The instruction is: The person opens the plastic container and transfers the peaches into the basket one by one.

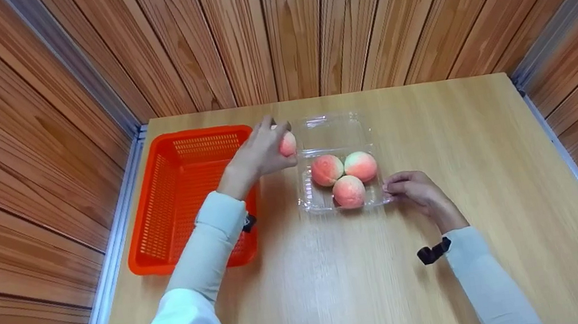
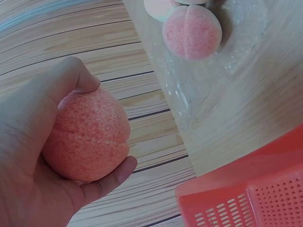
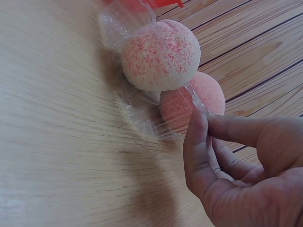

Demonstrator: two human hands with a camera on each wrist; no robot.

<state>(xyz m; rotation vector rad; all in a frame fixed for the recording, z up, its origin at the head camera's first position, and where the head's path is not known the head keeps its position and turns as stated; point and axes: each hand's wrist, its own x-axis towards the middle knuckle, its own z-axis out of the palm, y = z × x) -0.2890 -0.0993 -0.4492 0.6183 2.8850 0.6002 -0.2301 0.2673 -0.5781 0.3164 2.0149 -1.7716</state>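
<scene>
A pink peach (image 2: pixel 90 135) is gripped in my left hand (image 1: pixel 262 150), thumb on one side and fingers on the other. In the head view that hand hangs between the orange basket and the clear plastic clamshell box (image 1: pixel 313 204). Inside the box sit three peaches: one at left (image 1: pixel 327 170), one at right (image 1: pixel 361 166) and one in front (image 1: pixel 349 192). The box's lid (image 1: pixel 331 131) lies folded back toward the wall. At the near right corner my right hand (image 1: pixel 414 191) pinches the box's rim (image 3: pixel 196 99) between thumb and fingers.
An orange-red plastic basket (image 1: pixel 136 250) with slotted walls stands left of the box, partly covered by my left arm. The wooden table (image 1: pixel 473 156) has wood-panelled walls at its back and sides. Black straps hang at both wrists.
</scene>
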